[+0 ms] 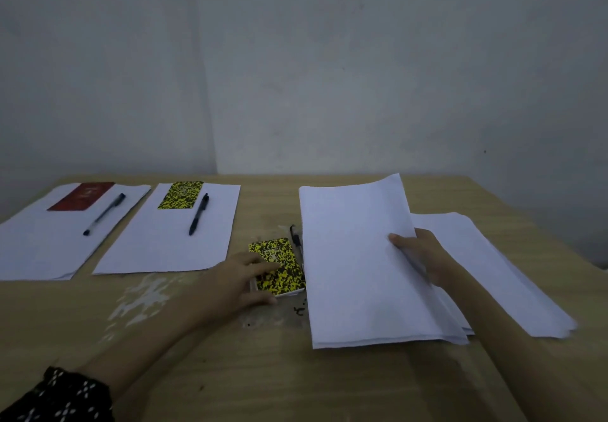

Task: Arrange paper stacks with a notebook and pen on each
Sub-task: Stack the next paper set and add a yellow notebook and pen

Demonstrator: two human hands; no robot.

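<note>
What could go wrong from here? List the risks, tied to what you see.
The right hand grips a lifted paper stack by one edge; sheets may fan out or slide. That stack crowds the loose pen and could knock it. The left hand on the yellow notebook may nudge it under the paper.

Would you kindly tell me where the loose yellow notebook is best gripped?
Probably by its long edges, from above: the notebook lies flat on the table, and the left hand already straddles it. The pen and paper crowd its right edge.
</note>
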